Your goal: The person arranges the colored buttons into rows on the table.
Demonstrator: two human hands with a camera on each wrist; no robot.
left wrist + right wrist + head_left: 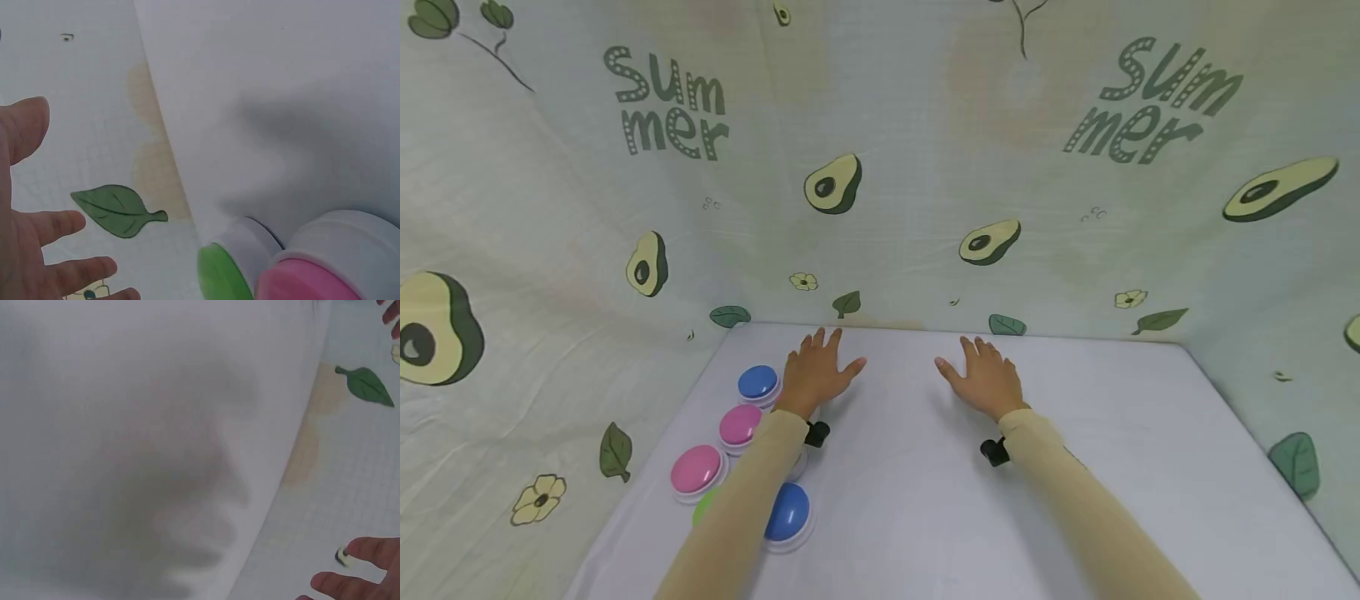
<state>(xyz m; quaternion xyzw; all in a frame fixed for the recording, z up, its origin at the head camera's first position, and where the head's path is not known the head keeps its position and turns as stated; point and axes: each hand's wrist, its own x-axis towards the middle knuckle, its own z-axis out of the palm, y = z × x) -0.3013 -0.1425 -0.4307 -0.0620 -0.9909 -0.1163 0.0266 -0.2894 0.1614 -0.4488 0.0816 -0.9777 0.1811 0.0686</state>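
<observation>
My left hand (814, 375) is held above the white table, fingers straight and thumb spread, with nothing in its grasp. Push-button-like domes on white round bases stand beside and under the left forearm: a blue one (757, 382), a pink one (741, 424), another pink one (696, 468), a partly covered green one (702, 505) and a nearer blue one (787, 512). The sleeve hides others in part. In the left wrist view, a green dome (222, 272) and a pink dome (306, 281) show below. My right hand (988, 382), also holding nothing, spreads its fingers over the table.
The white table (895, 500) ends at a cloth backdrop (910, 183) printed with avocados, leaves and "summer" lettering, which also hangs along both sides. Dark wrist-worn devices sit under the left cuff (817, 433) and the right cuff (995, 452).
</observation>
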